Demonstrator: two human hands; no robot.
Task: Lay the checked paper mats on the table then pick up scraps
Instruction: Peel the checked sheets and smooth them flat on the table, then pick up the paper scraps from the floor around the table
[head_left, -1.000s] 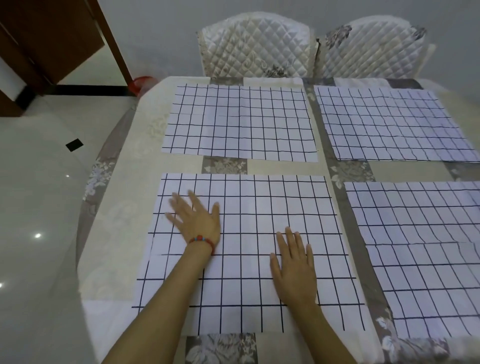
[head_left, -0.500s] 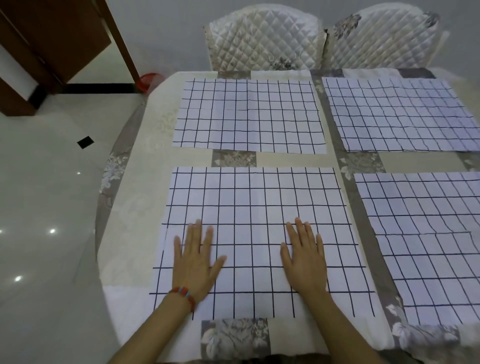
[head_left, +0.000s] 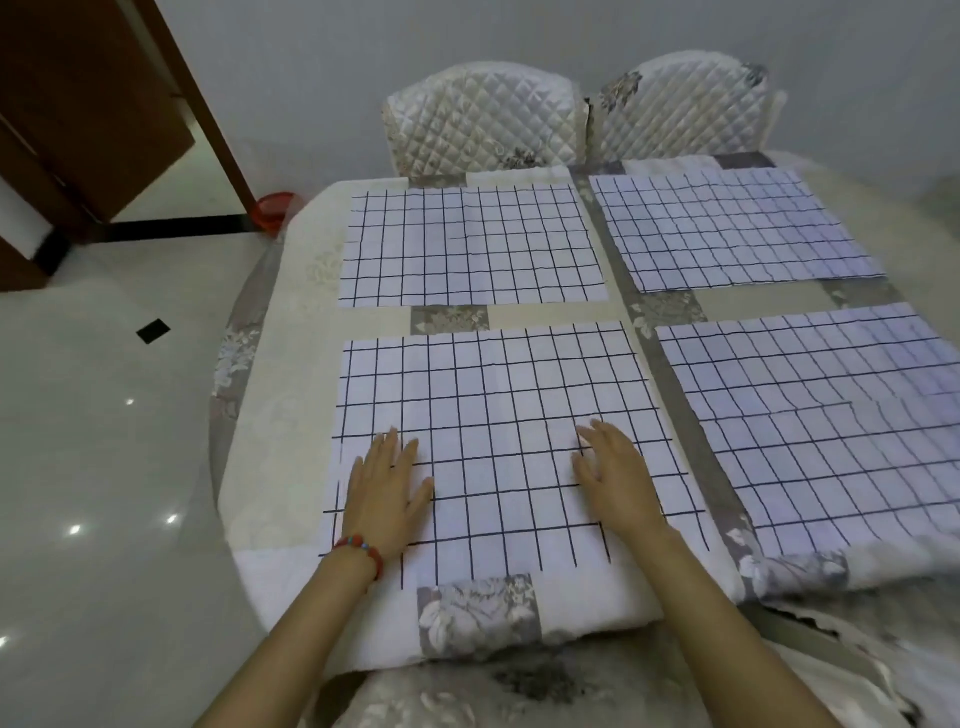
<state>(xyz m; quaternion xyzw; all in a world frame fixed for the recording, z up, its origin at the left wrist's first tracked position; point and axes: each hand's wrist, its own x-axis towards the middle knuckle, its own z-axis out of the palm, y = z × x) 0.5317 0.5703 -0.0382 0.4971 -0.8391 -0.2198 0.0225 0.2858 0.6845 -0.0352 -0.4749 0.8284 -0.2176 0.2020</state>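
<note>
Hands (head_left: 387, 499) (head_left: 618, 478) flat on near-left checked mat (head_left: 493, 395), no legible writing.

Four white mats (head_left: 493, 431) with a dark grid lie on a cream worktop (head_left: 280, 364) cloth banded in grey floral patches, a red bead bracelet (head_left: 361, 551) circles the left wrist, two cream quilted chairs (head_left: 483, 124) stand far, beside a brown door (head_left: 93, 104) and a red bowl (head_left: 272, 208).
</note>
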